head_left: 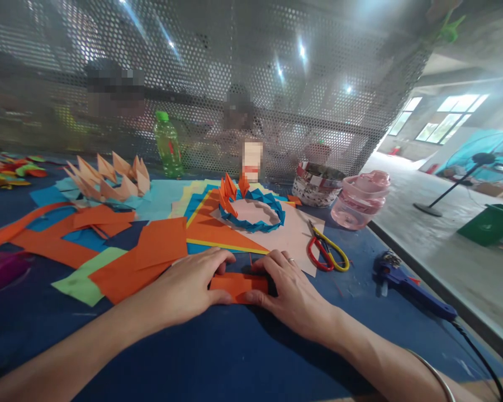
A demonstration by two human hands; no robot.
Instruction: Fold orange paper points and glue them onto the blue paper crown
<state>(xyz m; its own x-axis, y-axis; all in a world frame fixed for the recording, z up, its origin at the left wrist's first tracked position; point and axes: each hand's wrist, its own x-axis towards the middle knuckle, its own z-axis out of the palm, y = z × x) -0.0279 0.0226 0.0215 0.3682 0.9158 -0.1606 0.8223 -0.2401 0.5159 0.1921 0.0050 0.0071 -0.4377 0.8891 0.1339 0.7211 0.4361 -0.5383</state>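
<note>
Both my hands hold a small folded strip of orange paper (238, 288) on the blue tabletop. My left hand (197, 276) grips its left end, thumb along the near edge and fingers over the far side. At the other end, my right hand (287, 285) pinches the strip the same way; a ring is on one finger. Just beyond lies a blue folded-paper ring (257, 228) with orange points (227, 195) standing at its left. Loose orange paper sheets (161, 243) and a light green sheet (90, 276) lie beside my left forearm.
Red-and-yellow-handled scissors (327, 251) lie right of centre. A blue glue gun (419, 290) with its cord rests near the right edge. Behind stand a pink bottle (360, 204), a paper-wrapped bowl (316, 187), a green bottle (168, 148) and a peach folded-paper ring (109, 187), before a perforated metal screen (276, 72).
</note>
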